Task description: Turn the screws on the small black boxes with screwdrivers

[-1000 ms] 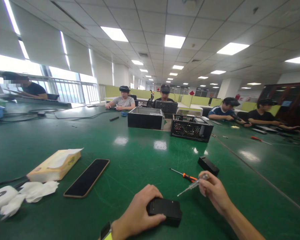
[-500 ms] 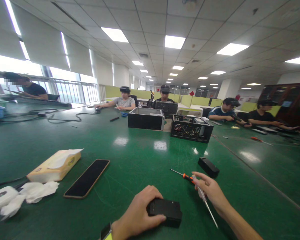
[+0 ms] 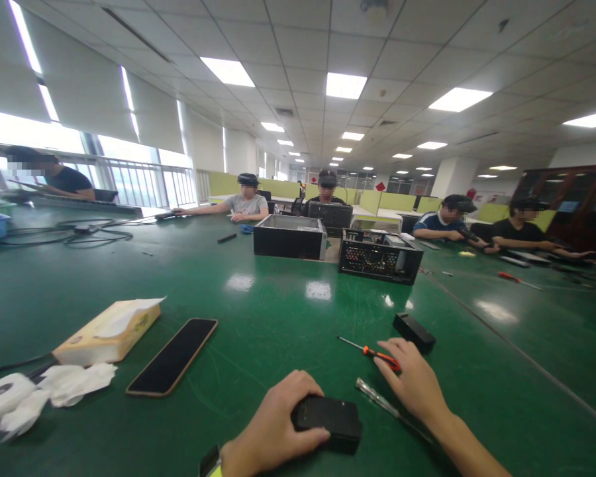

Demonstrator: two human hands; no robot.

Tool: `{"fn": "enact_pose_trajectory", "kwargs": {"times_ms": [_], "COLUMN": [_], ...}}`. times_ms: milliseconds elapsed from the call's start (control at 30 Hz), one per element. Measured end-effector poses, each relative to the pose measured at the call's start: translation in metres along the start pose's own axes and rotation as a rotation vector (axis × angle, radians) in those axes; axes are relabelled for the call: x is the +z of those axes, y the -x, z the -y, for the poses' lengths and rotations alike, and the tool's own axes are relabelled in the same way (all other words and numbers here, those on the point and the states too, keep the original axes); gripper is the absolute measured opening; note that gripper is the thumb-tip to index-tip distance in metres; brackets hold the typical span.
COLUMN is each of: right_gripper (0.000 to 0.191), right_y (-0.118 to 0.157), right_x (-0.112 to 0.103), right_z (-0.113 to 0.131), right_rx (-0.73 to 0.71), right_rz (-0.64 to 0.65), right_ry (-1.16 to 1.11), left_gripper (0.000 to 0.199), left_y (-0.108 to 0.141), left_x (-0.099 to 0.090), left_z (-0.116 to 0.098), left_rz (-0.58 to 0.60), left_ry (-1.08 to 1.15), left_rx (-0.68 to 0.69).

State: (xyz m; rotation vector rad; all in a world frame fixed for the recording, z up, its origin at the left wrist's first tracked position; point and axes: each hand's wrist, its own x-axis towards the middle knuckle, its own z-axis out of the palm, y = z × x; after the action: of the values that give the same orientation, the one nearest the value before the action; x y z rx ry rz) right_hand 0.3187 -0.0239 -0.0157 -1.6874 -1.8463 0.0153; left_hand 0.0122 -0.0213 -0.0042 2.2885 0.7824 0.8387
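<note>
My left hand (image 3: 284, 417) is wrapped round a black rectangular box (image 3: 330, 419) on the green table, thumb on its near side. Over the handle of an orange-and-black screwdriver (image 3: 372, 352) is my right hand (image 3: 411, 379), thumb and fingers apart on either side of it; whether they touch is not clear. That screwdriver lies on the table, its shaft pointing left. Nearer me lies a second screwdriver with a clear handle (image 3: 376, 393), its shaft running partly beneath my right wrist. A second black box (image 3: 414, 332) sits just beyond my right hand.
On the left are a phone (image 3: 173, 358), a tissue pack (image 3: 110, 330), crumpled tissues (image 3: 77, 382) and a white device (image 3: 4, 397). Farther back stand a black case (image 3: 289, 238) and an open computer case (image 3: 380, 256). Several people sit around the table.
My right hand has let go of the clear-handled screwdriver, which now lies on the table. The hand has shifted over the orange screwdriver's handle. My left hand keeps its place on the box.
</note>
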Motion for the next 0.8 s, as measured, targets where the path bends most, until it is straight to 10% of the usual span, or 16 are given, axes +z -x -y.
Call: {"fn": "enact_pose_trajectory", "kwargs": {"times_ms": [233, 567, 800], "right_gripper": [0.024, 0.045, 0.044], "right_y": [-0.006, -0.011, -0.038], "right_x": [0.004, -0.007, -0.081], "right_z": [-0.037, -0.02, 0.033], "right_rx": [0.156, 0.28, 0.325], "right_rz": [-0.001, -0.274, -0.261], "right_ry": [-0.217, -0.798, -1.163], "left_gripper": [0.031, 0.031, 0.032], "left_y": [0.001, 0.001, 0.0], "left_x": [0.001, 0.001, 0.001], "left_z": [0.0, 0.002, 0.0], "left_rz": [-0.004, 0.0, -0.008], "left_ry": [0.0, 0.009, 0.002], "left_rx": [-0.001, 0.008, -0.005]}}
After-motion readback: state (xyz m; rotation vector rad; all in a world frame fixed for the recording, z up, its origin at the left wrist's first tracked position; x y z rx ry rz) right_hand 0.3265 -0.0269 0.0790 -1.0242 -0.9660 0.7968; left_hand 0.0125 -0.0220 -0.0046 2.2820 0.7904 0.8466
